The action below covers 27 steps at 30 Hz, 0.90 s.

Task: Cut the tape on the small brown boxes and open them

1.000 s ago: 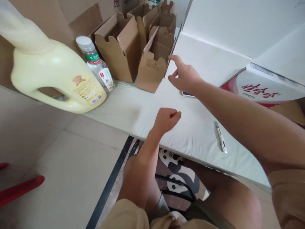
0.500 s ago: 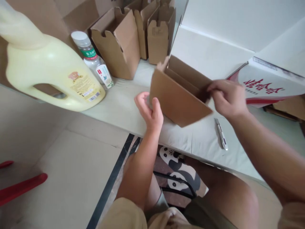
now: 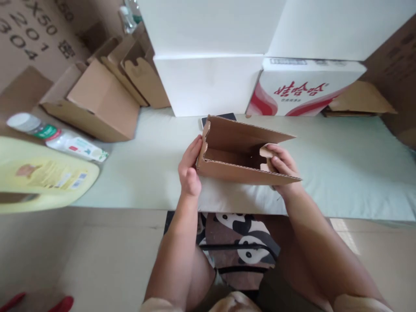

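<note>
An open-topped cardboard box (image 3: 247, 173) is held between my hands over the table. My left hand (image 3: 190, 167) lies along its left end, fingers against the notched panel and thumb apart from the cardboard. At the other end, my right hand (image 3: 286, 169) grips the notched end flap (image 3: 266, 158), with fingers and thumb over its top edge. The inside of the box shows no contents. The box and right hand cover the spot where the utility knife lay.
A dark flat object (image 3: 221, 119) lies behind the box. Finished-looking cardboard boxes (image 3: 107, 104) stand at the left, near a clear bottle (image 3: 69, 141) and a yellow jug (image 3: 48, 177). A white carton (image 3: 211, 86) and a red-and-white carton (image 3: 299, 91) line the back. Flat cardboard (image 3: 360, 99) lies right.
The box has turned and lowered toward level, its opening now facing up toward me. My left hand now lies along its end. The view has swung right.
</note>
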### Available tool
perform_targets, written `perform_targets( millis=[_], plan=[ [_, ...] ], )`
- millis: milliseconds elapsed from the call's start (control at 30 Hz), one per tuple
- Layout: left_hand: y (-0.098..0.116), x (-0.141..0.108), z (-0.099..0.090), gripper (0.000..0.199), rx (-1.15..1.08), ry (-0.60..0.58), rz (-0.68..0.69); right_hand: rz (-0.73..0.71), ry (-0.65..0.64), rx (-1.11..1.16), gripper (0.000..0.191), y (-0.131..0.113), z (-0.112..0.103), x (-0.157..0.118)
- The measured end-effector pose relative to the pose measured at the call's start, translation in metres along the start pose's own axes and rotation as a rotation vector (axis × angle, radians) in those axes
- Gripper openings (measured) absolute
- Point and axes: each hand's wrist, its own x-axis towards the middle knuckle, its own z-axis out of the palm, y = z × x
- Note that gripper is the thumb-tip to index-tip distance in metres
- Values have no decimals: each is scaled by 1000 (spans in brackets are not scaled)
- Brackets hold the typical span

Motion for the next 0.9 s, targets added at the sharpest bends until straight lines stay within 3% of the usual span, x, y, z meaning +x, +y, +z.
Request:
perform_targets(
  millis=[100,233,367,500,600,733,900],
  plan=[
    [-7,3,8,81,41,-12,22,74,46,127,28,-4,-3,5],
    [-21,7,16,81,32,7,-9,153,46,197,43,-9,-2,0],
    [-25,7,16,73,54,38,-34,139,69,170,47,-13,-4,-6],
    [-18,12,14,67,192,-4,-32,77,42,125,45,-13,-7,-4],
    [-15,15,18,60,246,91,-16,0,5,77,42,-12,-5,1],
    [-16,12,28,62,168,241,-188,-67,-6,7,40,-11,0,4],
    [-8,8,35,66,81,277,-281,-122,-10,105,53,-11,-4,-1]
  ],
)
